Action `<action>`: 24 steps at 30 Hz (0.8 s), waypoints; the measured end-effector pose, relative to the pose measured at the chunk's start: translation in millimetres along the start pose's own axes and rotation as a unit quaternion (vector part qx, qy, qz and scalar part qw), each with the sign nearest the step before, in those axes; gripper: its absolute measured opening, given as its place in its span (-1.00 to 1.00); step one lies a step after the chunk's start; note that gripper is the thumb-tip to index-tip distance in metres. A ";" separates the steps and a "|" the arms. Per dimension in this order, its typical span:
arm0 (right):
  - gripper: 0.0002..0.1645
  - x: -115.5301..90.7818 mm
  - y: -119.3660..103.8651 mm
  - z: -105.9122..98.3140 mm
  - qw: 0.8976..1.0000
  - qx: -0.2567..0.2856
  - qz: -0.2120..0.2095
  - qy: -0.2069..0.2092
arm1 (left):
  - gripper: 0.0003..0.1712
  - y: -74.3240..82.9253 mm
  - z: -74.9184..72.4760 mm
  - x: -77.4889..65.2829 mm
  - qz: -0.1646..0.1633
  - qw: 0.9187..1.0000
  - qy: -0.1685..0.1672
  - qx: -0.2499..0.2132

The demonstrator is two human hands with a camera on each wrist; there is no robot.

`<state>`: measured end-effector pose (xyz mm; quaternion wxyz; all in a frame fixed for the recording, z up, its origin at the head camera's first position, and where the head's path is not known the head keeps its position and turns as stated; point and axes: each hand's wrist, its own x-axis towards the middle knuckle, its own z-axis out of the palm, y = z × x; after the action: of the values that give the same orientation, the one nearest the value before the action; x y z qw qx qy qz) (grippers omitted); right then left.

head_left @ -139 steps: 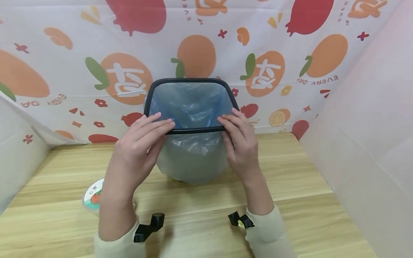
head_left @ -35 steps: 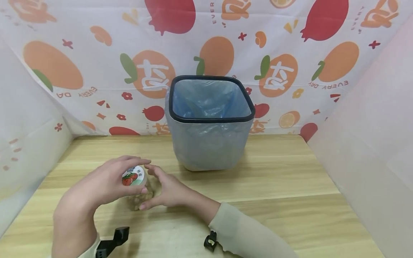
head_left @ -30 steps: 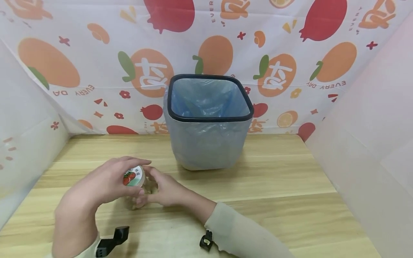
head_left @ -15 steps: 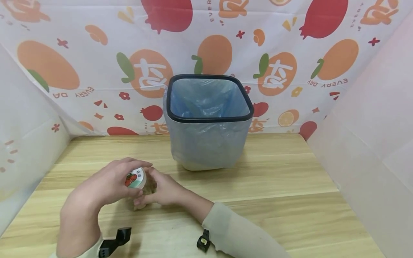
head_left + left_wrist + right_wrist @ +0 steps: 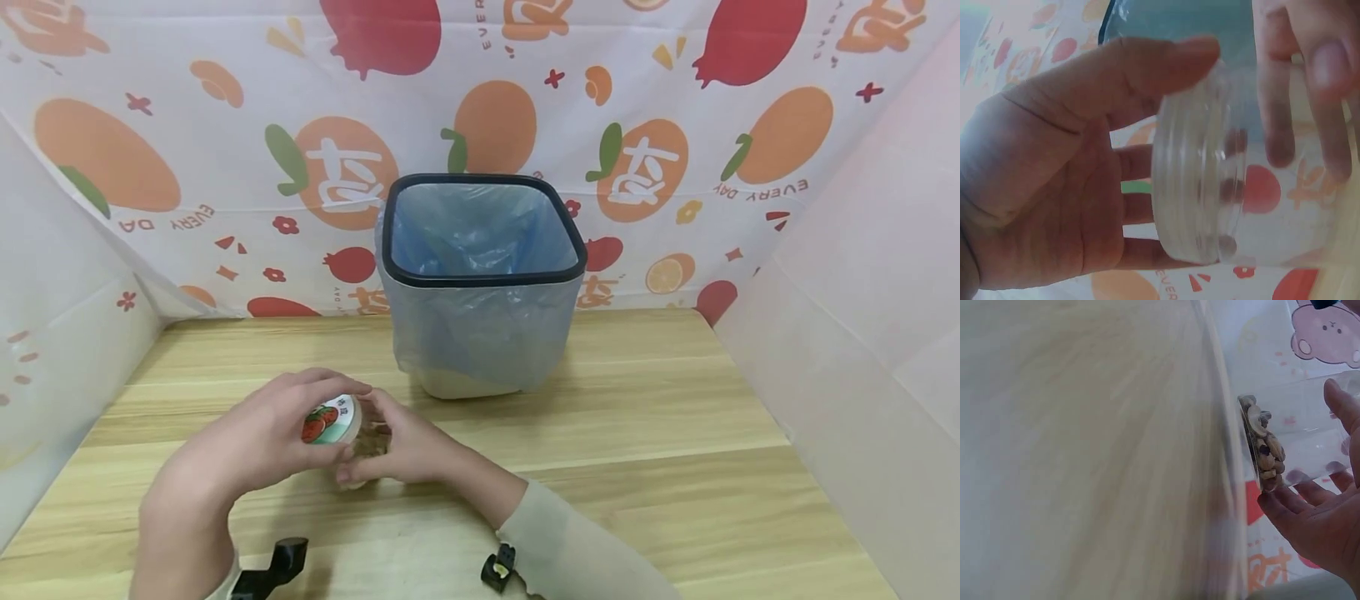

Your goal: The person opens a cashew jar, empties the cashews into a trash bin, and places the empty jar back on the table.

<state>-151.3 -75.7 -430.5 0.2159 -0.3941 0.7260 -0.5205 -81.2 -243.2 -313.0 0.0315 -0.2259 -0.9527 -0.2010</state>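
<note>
A clear plastic jar (image 5: 371,443) stands slightly tilted at the left of the table between both hands. Its screw lid (image 5: 1185,178) is ridged and clear, and the label (image 5: 330,419) on top shows red fruit, white and green. My left hand (image 5: 288,433) grips this lid from the left, thumb in front and fingers behind. Around the jar's body curls my right hand (image 5: 408,446), holding it from the right. In the right wrist view, nut-like pieces (image 5: 1265,450) lie in a shallow layer at the jar's bottom.
Behind and to the right stands a bin with a black rim (image 5: 487,279), lined with a translucent plastic bag (image 5: 480,333). A fruit-print cloth (image 5: 495,125) hangs behind the wooden table (image 5: 637,467), and pale sheets (image 5: 862,333) close both sides.
Earlier both hands held the bin's rim; they moved to the jar at the left. The right hand has closed around the jar's body, and hands and jar have shifted slightly right.
</note>
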 end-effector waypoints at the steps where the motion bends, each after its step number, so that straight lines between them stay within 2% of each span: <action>1: 0.01 -3.4 0.1 -2.8 1.000 0.001 -0.002 0.003 | -0.42 2.0 0.4 0.9 0.007 1.000 0.005 0.001; 6: 0.02 -22.1 -0.5 -17.1 1.000 -0.021 -0.009 0.013 | -0.42 12.4 3.2 5.9 0.039 0.999 0.026 -0.010; 14: 0.10 -53.4 0.2 -43.1 0.998 -0.053 -0.010 0.011 | -0.39 26.4 6.9 14.0 0.091 0.995 0.032 -0.012; 20: 0.13 -70.6 -1.8 -67.5 0.997 -0.073 -0.040 0.002 | -0.38 37.5 11.0 19.3 0.140 0.988 0.058 -0.028; 24: 0.16 -79.1 -7.1 -81.2 0.995 -0.064 -0.067 -0.023 | -0.35 43.6 11.8 18.9 0.157 0.983 0.083 -0.042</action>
<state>-160.4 33.9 -402.0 0.1715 -0.4663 0.7251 -0.4768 -78.4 -195.0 -305.0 0.1317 -0.3562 -0.8903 -0.2515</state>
